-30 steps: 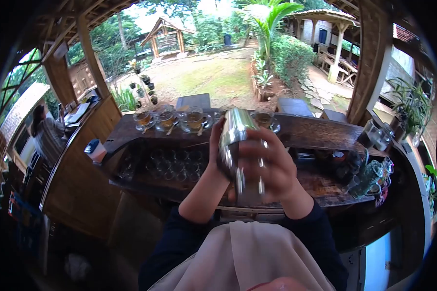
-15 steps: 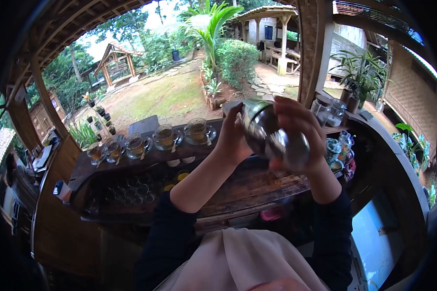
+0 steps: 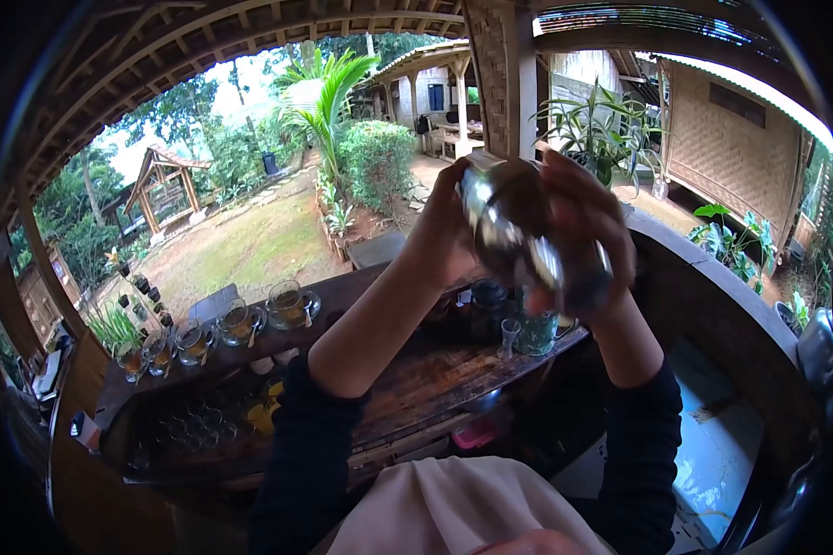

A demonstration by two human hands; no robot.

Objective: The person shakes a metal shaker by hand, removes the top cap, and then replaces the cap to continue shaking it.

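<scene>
A shiny metal cocktail shaker [image 3: 520, 215] is held up in front of me, tilted, above the wooden counter. My left hand [image 3: 446, 227] grips its left end. Around the other end my right hand [image 3: 594, 227] is wrapped, its fingers blurred by motion. Below the shaker, a small clear glass [image 3: 508, 339] and a greenish patterned jar [image 3: 538, 333] stand on the wooden counter [image 3: 435, 375]. A dark jar [image 3: 488, 305] is beside them, partly hidden by my hands and the shaker.
Several glass cups of amber drink on saucers [image 3: 289, 305] line the counter's far edge at left. Upturned-looking clear glasses [image 3: 194, 425] and yellow drinks [image 3: 262, 416] sit on a lower shelf. A pink item [image 3: 477, 432] shows underneath. A curved ledge [image 3: 713, 277] runs along the right.
My view has turned to the right, so the cups and garden shift left. Both hands still hold the shaker, its angle slightly different.
</scene>
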